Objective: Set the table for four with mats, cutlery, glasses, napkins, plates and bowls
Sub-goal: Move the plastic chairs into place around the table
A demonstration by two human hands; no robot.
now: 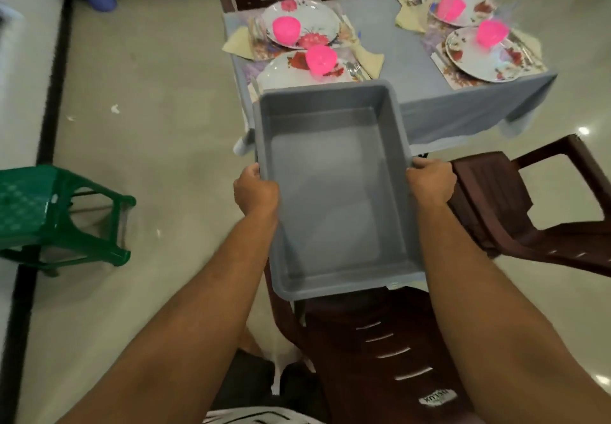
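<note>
Below the camera, a dark brown plastic chair [380,341] with a slatted back stands between the person and the table [390,70], and a second brown chair [529,205] sits at the right; a green plastic stool [49,212] stands well apart on the glossy tiled floor. Four floral plates [299,20] carry pink bowls [286,28] on patterned mats (cutlery and yellow napkins [238,43] beside them). Both hands hold a smooth grey rectangular tub [330,185] over the chair: left hand [256,189] and right hand [431,180] curl round its side rims.
</note>
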